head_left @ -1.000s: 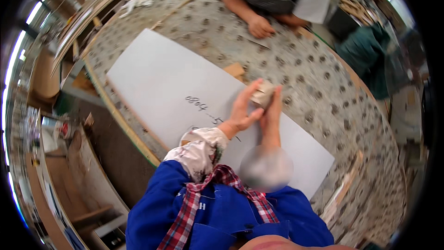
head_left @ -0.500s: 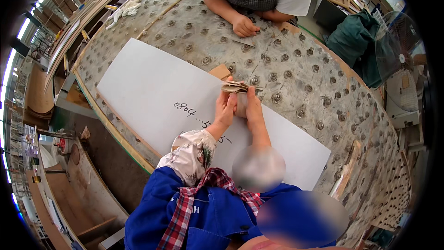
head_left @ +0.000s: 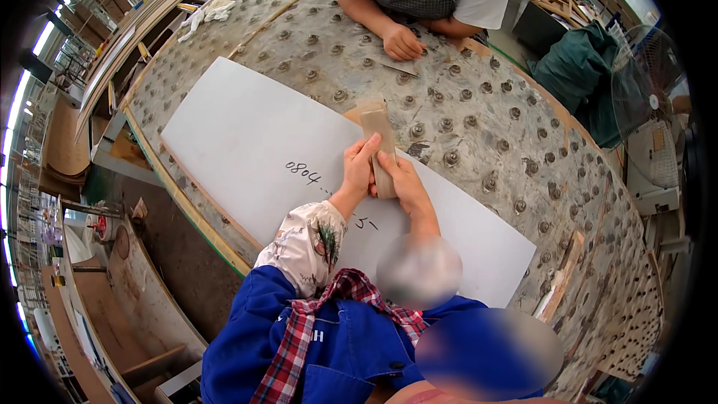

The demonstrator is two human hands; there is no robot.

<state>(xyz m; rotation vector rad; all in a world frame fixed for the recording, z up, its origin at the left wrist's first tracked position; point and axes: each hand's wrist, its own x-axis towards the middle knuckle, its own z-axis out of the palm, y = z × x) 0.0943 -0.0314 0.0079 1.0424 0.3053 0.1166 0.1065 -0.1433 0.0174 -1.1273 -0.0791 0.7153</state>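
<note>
Between my two hands is a folded tan strip [head_left: 378, 126], long and flat with several layers; its material cannot be made out for certain. My left hand [head_left: 360, 167] is closed on its left side, thumb laid along it. My right hand [head_left: 406, 181] grips the lower right side, fingers wrapped round it. The strip stands with its upper end pointing away from me, above a white board [head_left: 239, 127] with dark handwriting. Part of a light wooden block [head_left: 353, 114] shows behind the strip at the board's far edge.
The board lies on a large grey table [head_left: 479, 202] studded with metal knobs. Across it a person's hand [head_left: 404, 43] rests near a thin flat tool [head_left: 399, 69]. White gloves [head_left: 209, 13] lie far left, a wooden strip [head_left: 565, 273] at right. A fan [head_left: 651, 101] stands beyond.
The folded strip has turned from showing its layered end to showing its long flat face, upper end farther away. Both hands have shifted their hold lower on it.
</note>
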